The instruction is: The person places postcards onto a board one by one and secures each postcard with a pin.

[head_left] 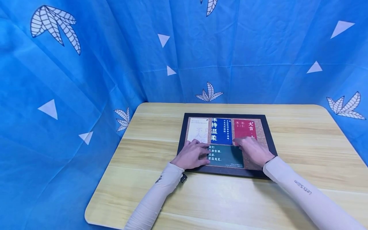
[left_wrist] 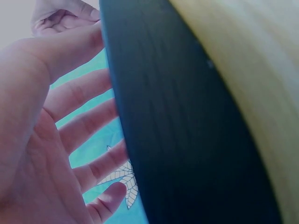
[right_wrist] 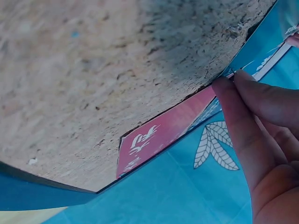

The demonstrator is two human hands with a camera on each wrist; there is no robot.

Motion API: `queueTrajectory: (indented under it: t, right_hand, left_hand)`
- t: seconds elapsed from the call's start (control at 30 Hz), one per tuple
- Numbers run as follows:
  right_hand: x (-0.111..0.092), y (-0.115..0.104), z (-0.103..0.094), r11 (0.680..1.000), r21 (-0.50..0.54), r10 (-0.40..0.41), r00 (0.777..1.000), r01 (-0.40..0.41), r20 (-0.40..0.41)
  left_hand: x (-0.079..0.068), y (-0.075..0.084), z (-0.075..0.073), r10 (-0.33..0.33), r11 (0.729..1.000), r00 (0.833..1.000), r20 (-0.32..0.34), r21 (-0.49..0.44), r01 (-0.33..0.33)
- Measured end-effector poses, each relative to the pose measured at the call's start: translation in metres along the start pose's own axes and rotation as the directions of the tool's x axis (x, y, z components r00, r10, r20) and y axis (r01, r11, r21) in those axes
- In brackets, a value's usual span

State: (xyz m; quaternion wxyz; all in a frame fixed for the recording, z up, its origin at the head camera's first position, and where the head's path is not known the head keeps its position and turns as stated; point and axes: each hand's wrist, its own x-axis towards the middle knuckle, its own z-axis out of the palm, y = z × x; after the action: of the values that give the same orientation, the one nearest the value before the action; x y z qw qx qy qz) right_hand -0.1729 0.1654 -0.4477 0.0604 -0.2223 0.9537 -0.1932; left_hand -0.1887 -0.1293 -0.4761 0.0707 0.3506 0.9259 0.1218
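Note:
A black-framed cork board lies on the table with several printed cards on it. My left hand, fingers spread, rests over the left end of a green card and the bottom of a white card. At the lower left corner of a red card, my right hand brings thumb and index fingertip together. In the right wrist view, these fingertips pinch at the red card's edge; whether a small pin is between them cannot be told. A blue card stands between white and red.
The pale wooden table extends around the board on all sides. Blue patterned cloth hangs behind and to the left. Bare cork shows to the right of the cards, beside the frame's black border.

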Motion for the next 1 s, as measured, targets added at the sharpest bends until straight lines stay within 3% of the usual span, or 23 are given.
queueTrajectory:
  t: [0.3,1.0]
  right_hand:
    - [0.0038,0.0004,0.0003,0.998,-0.069,0.008,1.000,-0.008,-0.006]
    - [0.0039,0.0088,-0.0026,0.999,0.013,0.030,1.000,-0.030,-0.006]
  left_hand:
    - [0.0005,-0.0002,-0.0014,0.001,1.000,1.000,0.004,-0.012,-0.001]
    - [0.0032,-0.0035,-0.0001,-0.001,1.000,1.000,0.015,-0.022,0.001]
